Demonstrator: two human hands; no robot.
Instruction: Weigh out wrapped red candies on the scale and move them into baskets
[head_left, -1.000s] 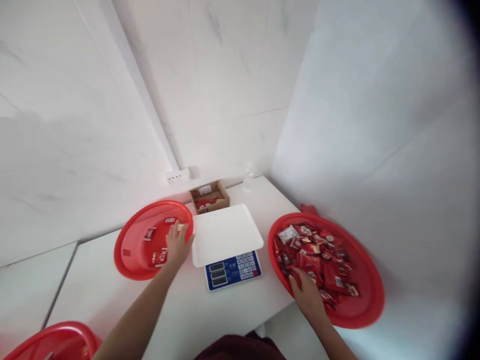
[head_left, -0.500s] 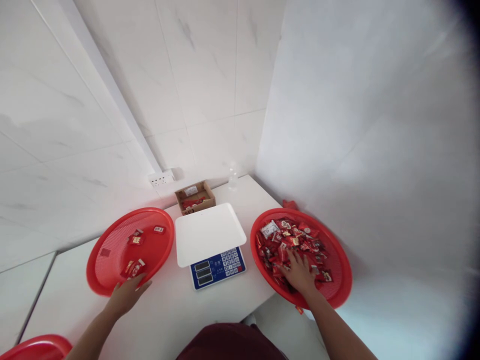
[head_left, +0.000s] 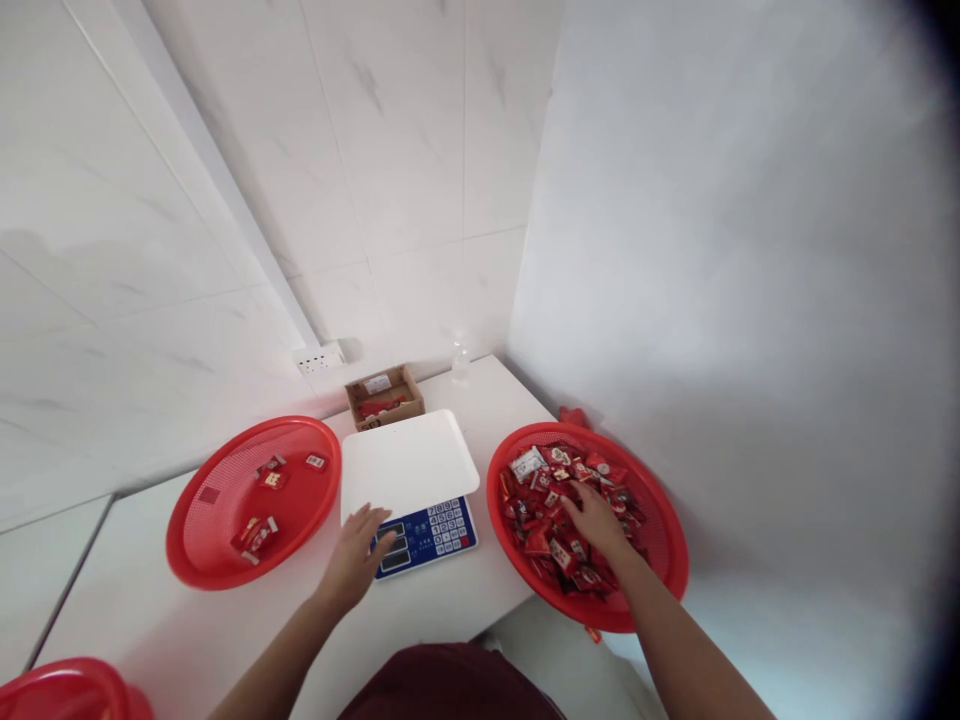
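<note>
My right hand point(head_left: 596, 522) is in the right red basket point(head_left: 679, 570), its fingers a little apart and touching a heap of small red wrapped packets point(head_left: 566, 560). The lower fingers are partly hidden. A silvery white packet point(head_left: 527, 462) lies among the red ones. Stretched out and empty, my left hand point(head_left: 354, 558) hovers at the near left corner of a digital scale point(head_left: 427, 540), covering part of its display side. The scale's white pan point(head_left: 409, 460) carries nothing. In the left red basket point(head_left: 180, 545) lie several red packets point(head_left: 259, 537).
Behind the scale sits a small cardboard box point(head_left: 384, 395) with red packets inside. A clear bottle point(head_left: 460, 358) stands near the table's back corner. Another red basket point(head_left: 75, 680) shows at the lower left. A wall socket point(head_left: 319, 358) and walls border the white table point(head_left: 420, 610).
My left hand has left the left basket and moved right to the scale. My right hand has shifted slightly up within the packets, uncovering several nearer ones. The view has shifted slightly.
</note>
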